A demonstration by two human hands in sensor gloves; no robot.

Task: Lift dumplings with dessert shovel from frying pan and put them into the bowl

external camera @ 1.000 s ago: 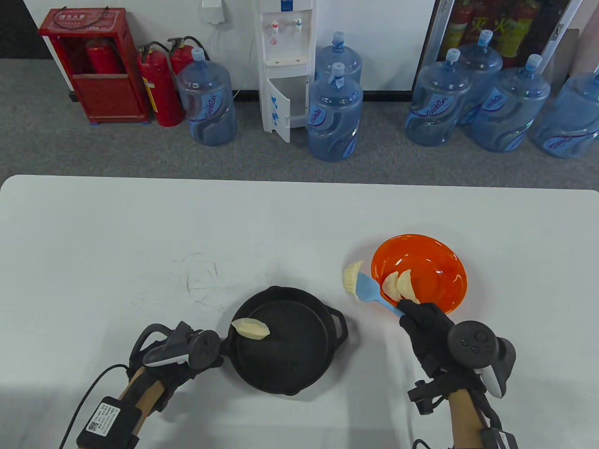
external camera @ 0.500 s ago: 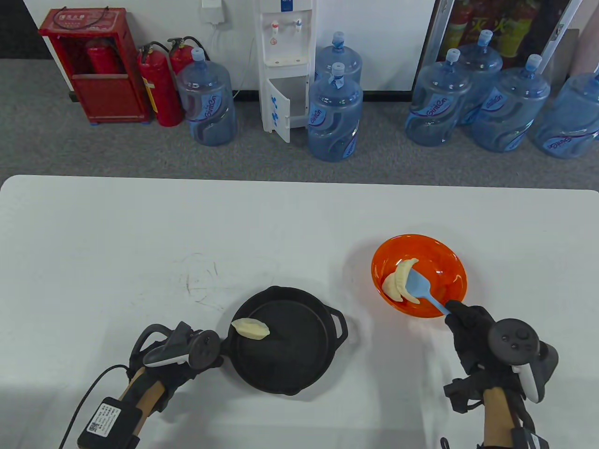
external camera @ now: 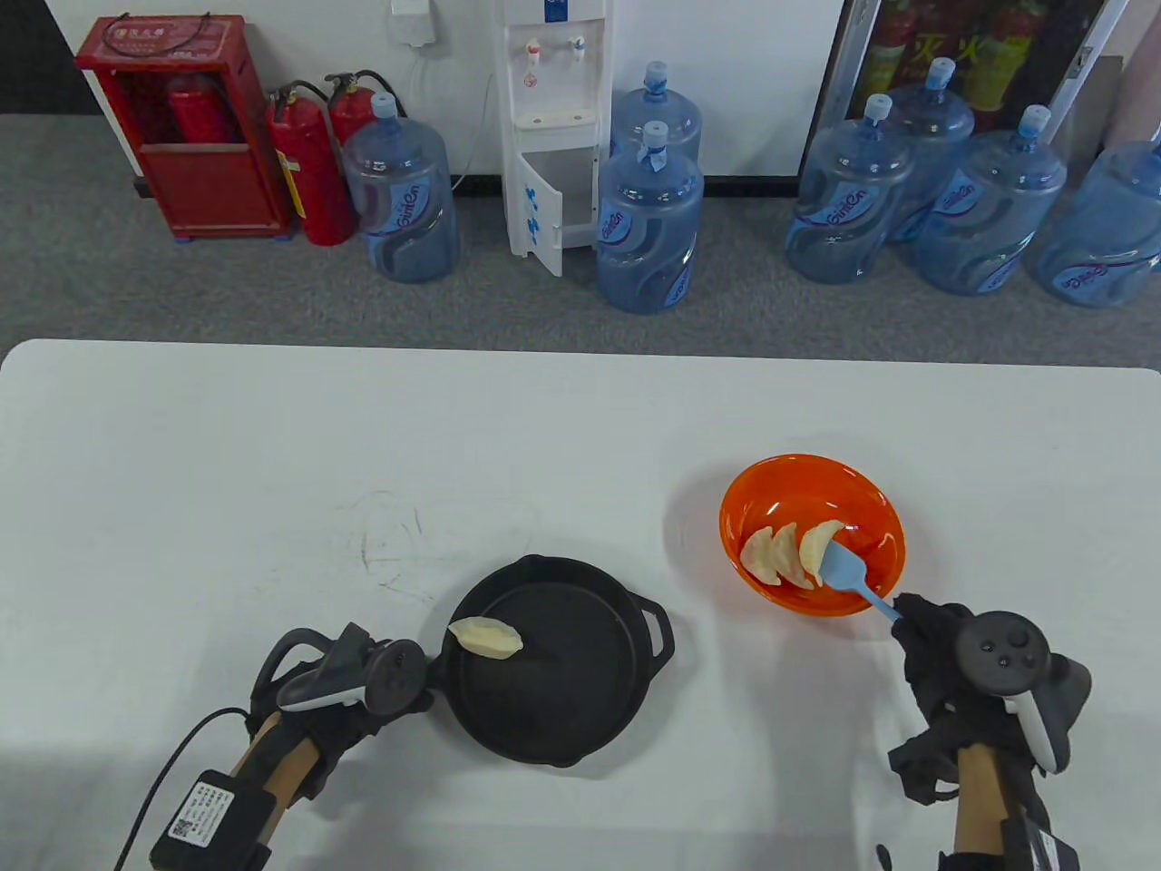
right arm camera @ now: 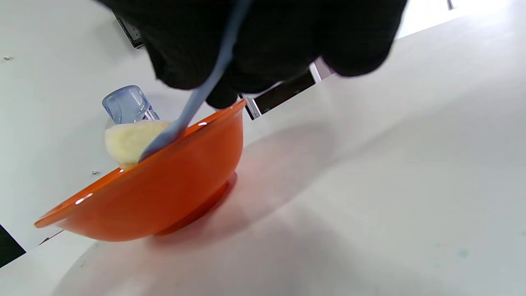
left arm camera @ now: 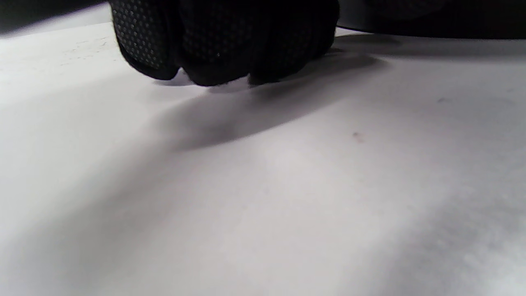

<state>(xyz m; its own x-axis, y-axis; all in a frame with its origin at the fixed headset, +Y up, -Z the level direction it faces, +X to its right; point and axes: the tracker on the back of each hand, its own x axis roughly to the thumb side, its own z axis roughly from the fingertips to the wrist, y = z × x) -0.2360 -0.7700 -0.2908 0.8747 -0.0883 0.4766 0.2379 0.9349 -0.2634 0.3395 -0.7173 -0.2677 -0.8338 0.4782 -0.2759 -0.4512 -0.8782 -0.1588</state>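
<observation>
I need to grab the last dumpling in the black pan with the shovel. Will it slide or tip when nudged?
The dumpling leans on the frying pan wall near the handle, so it may tip inward. It looks smooth, probably sliding before the dessert shovel gets under it.

Bright, even light; wrist views perhaps blurred

A white plastic water dispenser (external camera: 554, 127) stands on grey carpet (external camera: 227, 290). Left of it: 2 red fire extinguishers (external camera: 313, 168) and a red metal cabinet (external camera: 181, 127). Blue plastic water jugs (external camera: 648, 222) flank it on both sides, most to its right
</observation>
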